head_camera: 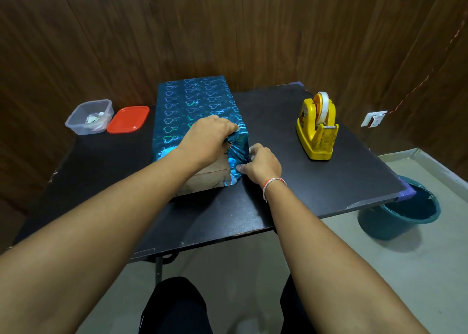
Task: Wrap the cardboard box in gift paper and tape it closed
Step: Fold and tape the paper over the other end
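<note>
You've got one cardboard box (202, 176) in front of you, and one sheet of blue gift paper (192, 106) around it. Two hands on it: your left hand (210, 137), your right hand (260, 165). One yellow tape dispenser (317, 131) on the right, carrying one tape roll (323, 109). Far left, one clear tub (88, 116) and one red lid (128, 119) beside it. One black worktop (291, 207) under it all. One teal bucket (405, 212) on the floor, right side. One wall socket (374, 119) beyond.
</note>
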